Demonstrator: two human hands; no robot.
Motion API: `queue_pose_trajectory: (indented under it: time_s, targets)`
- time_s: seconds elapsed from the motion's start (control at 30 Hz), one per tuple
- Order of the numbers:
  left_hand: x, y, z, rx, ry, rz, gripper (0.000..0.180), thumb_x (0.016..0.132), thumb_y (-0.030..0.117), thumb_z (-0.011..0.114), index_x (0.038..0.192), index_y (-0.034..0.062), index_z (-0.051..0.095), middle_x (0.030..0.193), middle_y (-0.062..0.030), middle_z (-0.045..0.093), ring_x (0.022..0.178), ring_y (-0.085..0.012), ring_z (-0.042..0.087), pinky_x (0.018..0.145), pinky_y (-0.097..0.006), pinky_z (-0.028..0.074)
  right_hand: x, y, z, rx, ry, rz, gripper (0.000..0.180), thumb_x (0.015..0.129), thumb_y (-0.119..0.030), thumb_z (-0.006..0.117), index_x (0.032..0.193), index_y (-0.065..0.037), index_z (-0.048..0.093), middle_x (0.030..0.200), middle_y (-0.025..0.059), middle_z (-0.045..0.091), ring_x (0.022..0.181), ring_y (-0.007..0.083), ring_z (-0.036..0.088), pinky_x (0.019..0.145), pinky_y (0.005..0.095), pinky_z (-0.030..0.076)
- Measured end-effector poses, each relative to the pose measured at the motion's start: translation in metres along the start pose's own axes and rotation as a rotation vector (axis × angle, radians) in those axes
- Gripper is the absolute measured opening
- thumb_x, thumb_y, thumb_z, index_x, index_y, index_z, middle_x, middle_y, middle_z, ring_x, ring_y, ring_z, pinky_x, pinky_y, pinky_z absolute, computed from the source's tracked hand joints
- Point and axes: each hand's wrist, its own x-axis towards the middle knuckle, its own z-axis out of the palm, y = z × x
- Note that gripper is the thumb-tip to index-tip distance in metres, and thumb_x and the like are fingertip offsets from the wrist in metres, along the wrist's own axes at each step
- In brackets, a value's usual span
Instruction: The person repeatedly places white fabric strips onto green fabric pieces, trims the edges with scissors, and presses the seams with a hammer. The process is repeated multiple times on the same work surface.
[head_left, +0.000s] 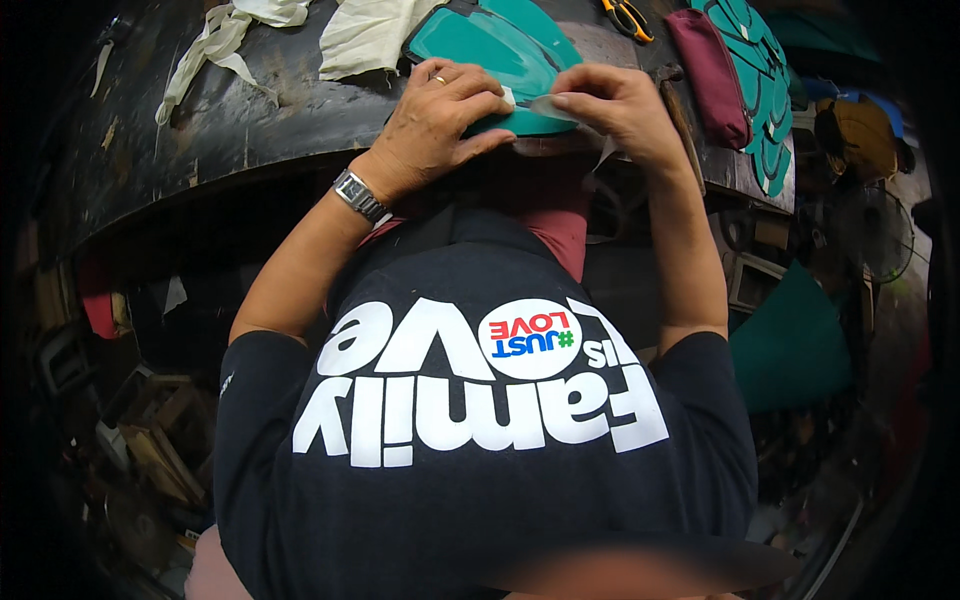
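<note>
Fingers of the right hand (622,100) pinch a pale strip (545,106) by the near edge of a green panel (480,48) at 12 o'clock, left hand (430,118) resting on it, thumb parted; strip work appears midway, overlapping green pieces (768,98) at 2 o'clock, done or waiting unclear.

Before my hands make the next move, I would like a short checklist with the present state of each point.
1. Left hand on the green piece: ok.
2. Right hand gripping the pale strip: ok, pinched between thumb and fingers.
3. Right hand free for the scissors: not ok, it is occupied.
4. Maroon pouch away from both hands: ok, lying to the right.
5. Green piece's underside: cannot tell, hidden from this view.
</note>
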Motion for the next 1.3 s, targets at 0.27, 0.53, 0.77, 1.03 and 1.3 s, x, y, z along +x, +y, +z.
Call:
queue_pose_trajectory:
  time_s: [0.27,0.53,0.77,1.03,1.3]
  targets:
    - [-0.004,0.0,0.001,-0.085,0.074,-0.016,0.029,0.08,0.02,0.085,0.099,0.0077,0.068,0.118,-0.0074,0.069,0.12,-0.0261,0.061,0.107,-0.043,0.043,0.031,0.013,0.012,-0.219,0.004,0.038,0.015,0.089,-0.015,0.076,0.096,-0.002,0.074,0.085,-0.0025,0.068,0.08,0.0049,0.059,0.074,0.0223,0.049]
    - [-0.004,0.001,0.002,-0.077,0.079,-0.013,0.028,0.08,0.02,0.084,0.099,0.0074,0.068,0.118,-0.0081,0.069,0.12,-0.0276,0.061,0.107,-0.045,0.043,0.029,0.017,0.009,-0.086,0.006,0.106,0.017,0.085,-0.015,0.075,0.094,-0.001,0.076,0.08,0.0021,0.07,0.076,0.0081,0.062,0.072,0.0249,0.051]
    - [-0.006,0.0,0.004,-0.057,0.066,-0.01,0.036,0.083,0.022,0.082,0.114,0.0087,0.069,0.119,-0.0076,0.067,0.121,-0.0274,0.06,0.109,-0.045,0.042,0.03,0.018,0.013,-0.144,0.056,0.079,0.018,0.083,-0.016,0.075,0.091,-0.001,0.077,0.076,0.0026,0.069,0.072,0.0082,0.061,0.069,0.025,0.05]
    - [-0.008,0.007,0.005,0.144,0.022,0.02,0.045,0.089,0.028,0.074,0.131,0.0138,0.066,0.123,-0.0059,0.061,0.123,-0.0235,0.055,0.111,-0.046,0.036,0.031,0.013,0.018,-0.253,0.071,0.074,0.017,0.082,-0.017,0.076,0.091,-0.002,0.076,0.072,0.0042,0.067,0.068,0.0092,0.06,0.065,0.0259,0.049]
    - [-0.003,0.021,-0.002,0.37,-0.205,0.061,0.049,0.097,0.027,0.064,0.141,0.0073,0.057,0.144,-0.0057,0.053,0.134,-0.0201,0.049,0.115,-0.044,0.031,0.023,0.007,-0.015,-0.251,-0.058,0.241,0.027,0.084,-0.023,0.084,0.092,-0.001,0.072,0.079,-0.0026,0.066,0.074,0.0034,0.057,0.066,0.0202,0.044]
